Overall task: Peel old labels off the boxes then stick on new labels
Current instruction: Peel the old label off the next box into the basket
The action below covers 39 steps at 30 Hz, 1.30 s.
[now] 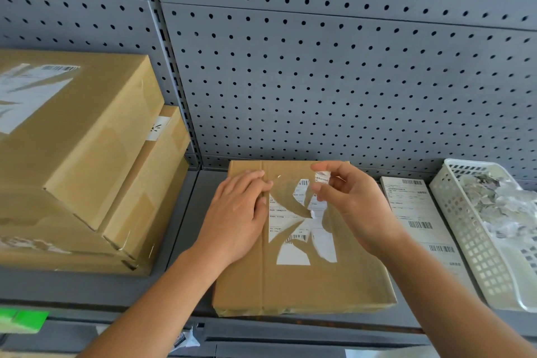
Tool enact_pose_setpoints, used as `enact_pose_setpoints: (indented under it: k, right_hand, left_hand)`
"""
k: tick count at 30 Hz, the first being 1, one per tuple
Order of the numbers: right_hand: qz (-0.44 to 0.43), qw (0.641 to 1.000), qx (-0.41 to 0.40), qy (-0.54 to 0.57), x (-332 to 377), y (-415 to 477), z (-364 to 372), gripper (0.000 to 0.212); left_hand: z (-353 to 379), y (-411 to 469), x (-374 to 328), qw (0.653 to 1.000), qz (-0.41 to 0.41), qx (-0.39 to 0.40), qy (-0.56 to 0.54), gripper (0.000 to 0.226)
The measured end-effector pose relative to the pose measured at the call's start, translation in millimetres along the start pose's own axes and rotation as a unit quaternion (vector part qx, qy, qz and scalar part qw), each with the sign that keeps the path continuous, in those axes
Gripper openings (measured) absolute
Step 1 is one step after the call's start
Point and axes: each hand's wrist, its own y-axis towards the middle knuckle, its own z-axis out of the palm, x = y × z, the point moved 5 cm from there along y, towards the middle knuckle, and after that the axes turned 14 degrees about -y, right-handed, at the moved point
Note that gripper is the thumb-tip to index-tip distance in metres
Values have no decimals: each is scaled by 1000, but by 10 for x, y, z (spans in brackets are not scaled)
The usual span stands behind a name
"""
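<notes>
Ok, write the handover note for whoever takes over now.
Left hand presses on the flat brown cardboard box. Right hand pinches a torn white label scrap above it. The box's old white label is partly peeled; ragged pieces remain. To do: finish peeling, drop scraps in the white plastic basket on the right, stick on a label from the white sheet beside the box. Stacked brown boxes on the left carry old labels.

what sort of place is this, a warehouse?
Probably a stockroom or parcel-packing station: grey pegboard shelving, stacked cardboard boxes, a sheet of barcode labels beside a white basket of peeled scraps. The right hand pinches a label scrap over the middle box.
</notes>
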Motion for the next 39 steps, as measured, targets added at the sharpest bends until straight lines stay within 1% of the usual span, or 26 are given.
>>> enact_pose_setpoints:
  k: [3,7,16,18,21,22,24,27,30,34,39]
  right_hand:
    - [-16,999,-18,-26,22,-6,-22,20]
    - [-26,998,-39,-35,-4,3,-43,21]
    - [-10,997,-68,-41,-63,-21,-135,12]
    - [2,998,-57,-20,-68,-45,-145,10]
    - [18,1000,-5,-21,-112,-83,-151,26]
    - [16,1000,1,-25,-123,-90,-158,28]
    - [9,999,-17,-34,-139,-95,-196,25]
    - [8,997,-65,-48,-157,-102,-283,5]
    - [-5,995,-87,-44,-156,-136,-383,9]
    - [-28,991,-111,-74,-180,-223,-543,19]
    - [3,976,-177,-123,-307,-347,-949,14]
  left_hand:
    - [-3,-1,-1,1000,0,2,-3,34]
    - [-6,-3,-2,1000,2,0,-3,33]
    - [-27,-11,-20,1000,5,-2,0,32]
    - [-30,-10,-23,1000,5,-1,2,32]
    - [-36,-10,-28,1000,2,0,3,32]
    - [-36,-9,-29,1000,1,1,3,32]
    - [-34,-6,-25,1000,-1,3,4,32]
    - [-28,-8,-15,1000,-2,7,7,33]
    - [-27,-9,-10,1000,-4,10,11,33]
    - [-30,-7,-4,1000,-9,15,14,34]
    - [-23,-3,22,1000,-12,19,10,33]
